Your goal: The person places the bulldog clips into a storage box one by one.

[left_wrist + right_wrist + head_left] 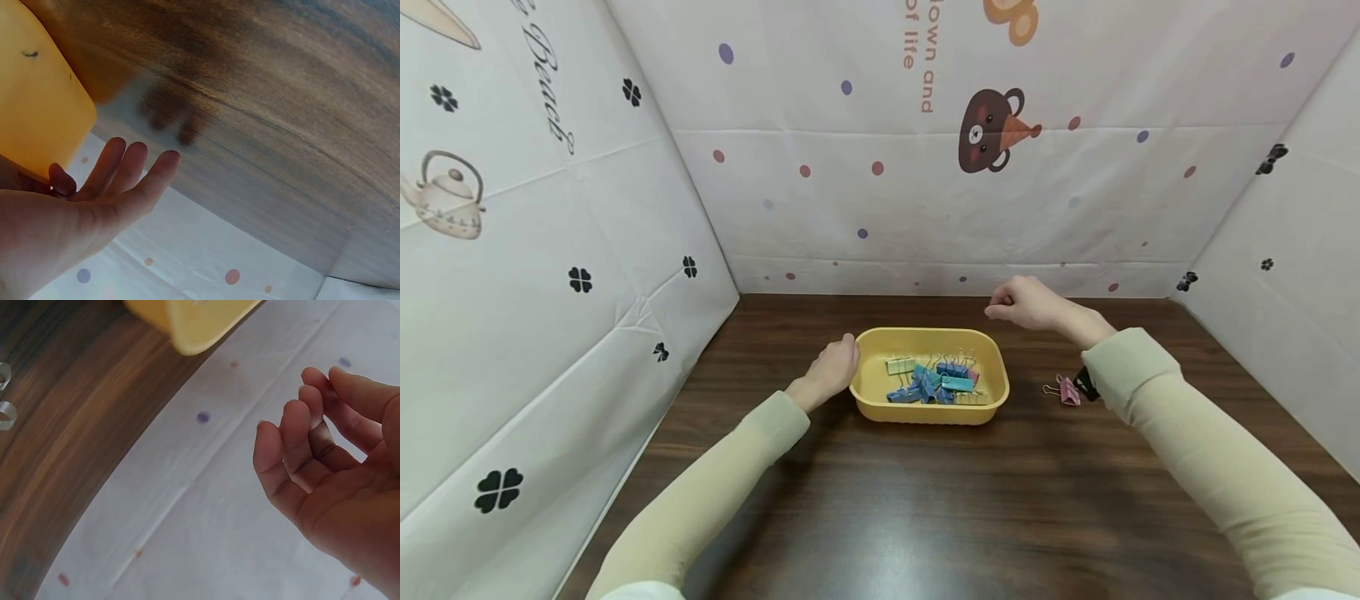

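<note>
A yellow plastic basket (872, 410) stands on the dark wooden table, holding several binder clips (925, 382) in blue, teal, yellow and pink. My left hand (833, 367) holds the basket's left rim; the left wrist view shows three of its fingers (128, 169) stretched out past the wall, while the basket hides part of the grip. Off the basket's right back corner, my right hand (1026, 302) hovers with loosely curled fingers, and nothing shows in it. A pink binder clip (1068, 392) lies on the table right of the basket, beside a black binder clip (1086, 384) partly covered by the right sleeve.
White printed sheets stand as walls at the back (850, 208), on the left (587, 333) and on the right (1285, 317). Bare wood (910, 500) lies in front of the basket. Metal clip handles (6, 415) show at the right wrist view's left edge.
</note>
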`<state>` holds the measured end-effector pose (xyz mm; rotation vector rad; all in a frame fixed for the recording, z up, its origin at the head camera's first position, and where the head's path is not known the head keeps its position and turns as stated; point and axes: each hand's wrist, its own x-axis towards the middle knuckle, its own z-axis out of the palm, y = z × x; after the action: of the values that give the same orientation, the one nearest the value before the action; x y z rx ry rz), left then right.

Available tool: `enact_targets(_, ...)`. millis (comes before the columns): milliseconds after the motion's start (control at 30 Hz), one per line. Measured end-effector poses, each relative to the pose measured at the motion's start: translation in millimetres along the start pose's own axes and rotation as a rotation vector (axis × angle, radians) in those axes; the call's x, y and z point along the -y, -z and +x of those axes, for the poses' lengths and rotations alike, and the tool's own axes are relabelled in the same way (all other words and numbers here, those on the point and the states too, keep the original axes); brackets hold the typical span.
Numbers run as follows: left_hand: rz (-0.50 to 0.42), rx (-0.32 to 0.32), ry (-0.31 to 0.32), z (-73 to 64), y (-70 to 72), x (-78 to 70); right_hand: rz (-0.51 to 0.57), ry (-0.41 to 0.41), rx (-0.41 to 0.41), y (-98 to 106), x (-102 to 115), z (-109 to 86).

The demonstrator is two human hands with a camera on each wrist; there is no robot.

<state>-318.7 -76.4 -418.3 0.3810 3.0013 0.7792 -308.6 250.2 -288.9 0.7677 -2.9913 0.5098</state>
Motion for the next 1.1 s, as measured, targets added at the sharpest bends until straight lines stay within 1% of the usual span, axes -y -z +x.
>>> enact_targets(133,0.024,-0.008,0.0,1.9,-1.1,1.0,-0.056,-0.027,0.014,5,-16,-10.2)
enact_targets(300,0.024,-0.002,0.012,2.2,-0.9,1.0,-0.096,-0.078,0.078,3,-38,-19.5)
enact_targets(467,0.018,0.003,0.017,1.4,-0.7,-0.1,-0.094,-0.099,0.14,1,-55,-27.7)
enact_targets(533,0.017,0.005,0.018,1.0,-0.4,-0.6,-0.068,-0.122,0.186,1,-60,-31.3)
enact_targets(767,0.012,0.003,0.021,0.7,0.8,-1.1,0.075,-0.268,0.394,-2,-73,-41.6)
enact_targets(800,0.011,0.004,0.022,0.7,0.7,-1.2,0.089,-0.274,0.418,-3,-76,-42.7)
enact_targets(933,0.013,0.016,0.027,0.6,0.2,-1.3,0.131,-0.303,0.491,-8,-84,-46.3)
enact_targets(1000,0.01,0.021,0.03,0.6,0.3,-1.2,0.139,-0.3,0.515,-10,-86,-47.9)
enact_targets(1100,0.002,0.024,0.027,0.3,0.9,-1.3,0.145,-0.322,0.542,-13,-87,-49.6)
